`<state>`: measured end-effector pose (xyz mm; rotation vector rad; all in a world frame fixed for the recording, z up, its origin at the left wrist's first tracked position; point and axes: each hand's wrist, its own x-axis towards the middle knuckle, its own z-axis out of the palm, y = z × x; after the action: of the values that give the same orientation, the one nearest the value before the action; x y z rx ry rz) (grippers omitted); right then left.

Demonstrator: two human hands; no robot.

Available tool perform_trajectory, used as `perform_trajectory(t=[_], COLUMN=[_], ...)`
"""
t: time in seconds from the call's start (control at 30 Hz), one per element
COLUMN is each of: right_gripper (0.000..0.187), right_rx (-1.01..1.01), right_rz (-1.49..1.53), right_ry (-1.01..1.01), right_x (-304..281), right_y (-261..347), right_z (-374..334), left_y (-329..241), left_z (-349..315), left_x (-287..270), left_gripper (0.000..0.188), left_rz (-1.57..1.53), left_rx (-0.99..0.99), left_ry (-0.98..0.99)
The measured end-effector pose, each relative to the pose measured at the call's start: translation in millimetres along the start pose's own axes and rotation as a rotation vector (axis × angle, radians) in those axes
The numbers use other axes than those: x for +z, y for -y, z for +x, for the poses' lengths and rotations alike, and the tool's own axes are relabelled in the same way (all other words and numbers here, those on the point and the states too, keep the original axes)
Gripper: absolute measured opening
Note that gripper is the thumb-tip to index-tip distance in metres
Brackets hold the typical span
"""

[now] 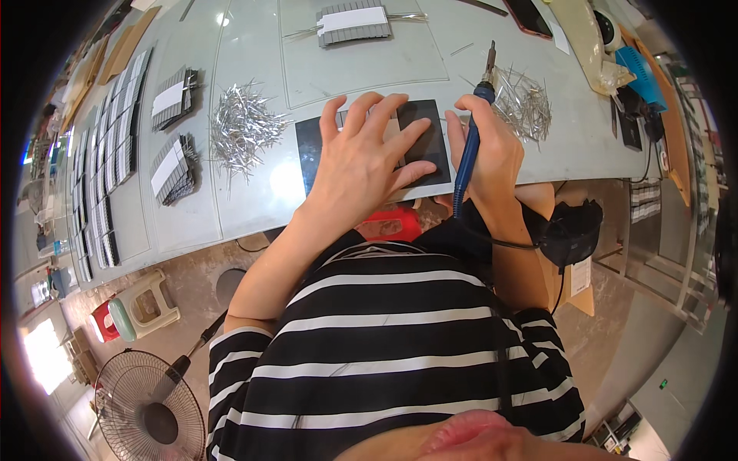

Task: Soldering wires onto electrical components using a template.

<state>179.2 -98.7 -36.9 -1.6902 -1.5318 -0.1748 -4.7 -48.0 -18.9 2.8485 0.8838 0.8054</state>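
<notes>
My left hand [357, 157] lies with its fingers spread on a dark flat plate [435, 157] at the table's near edge. A lighter grey piece partly shows beneath those fingers; most of it is hidden. In my right hand [498, 150] is a soldering iron [466, 161] with a blue handle, held like a pen just right of the plate. Its metal tip points up and away from me. Thin silvery metal strips form one loose pile [244, 127] to the left of the plate and another pile [530, 111] just beyond my right hand.
A grey bundle with a white band [354, 24] lies at the far middle, metal strips sticking out both ends. Similar stacks [174, 170] and long rows [115, 131] fill the left side. A phone [528, 17] and a blue device [640, 77] sit far right. A fan [157, 422] stands lower left.
</notes>
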Motion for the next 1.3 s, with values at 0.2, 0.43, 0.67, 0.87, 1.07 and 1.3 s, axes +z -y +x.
perform_trajectory(t=[0.2,0.43,0.67,0.87,1.07,1.3], right_gripper=[0.020,0.025,0.023,0.018,0.020,0.023], right_rx=[0.017,-0.016,0.041,0.067,0.042,0.019], right_rz=[0.026,-0.020,-0.011,0.032,0.082,0.011], right_ry=[0.010,-0.047,-0.040,-0.050,0.025,0.156], right_x=[-0.8,0.0,-1.4,-2.1,-7.8,-6.3], right_y=[-1.6,-4.9,-3.6,-1.3,-1.0,10.3], right_z=[-1.0,-0.1,-1.5,-1.3,0.5,1.8], left_y=[-3.8,-8.0,-11.5,-11.6,13.8,33.8], left_z=[15.9,12.8,10.4,2.2,-5.6,-24.6], left_x=[13.1,10.1,-2.0,-11.4,-40.7,-40.8], left_gripper=[0.046,0.047,0.048,0.052,0.069,0.089], left_rz=[0.022,0.055,0.077,0.067,-0.055,-0.226], left_rx=[0.048,0.041,0.020,-0.001,-0.109,-0.191], left_ry=[0.023,0.062,0.114,0.152,0.175,0.132])
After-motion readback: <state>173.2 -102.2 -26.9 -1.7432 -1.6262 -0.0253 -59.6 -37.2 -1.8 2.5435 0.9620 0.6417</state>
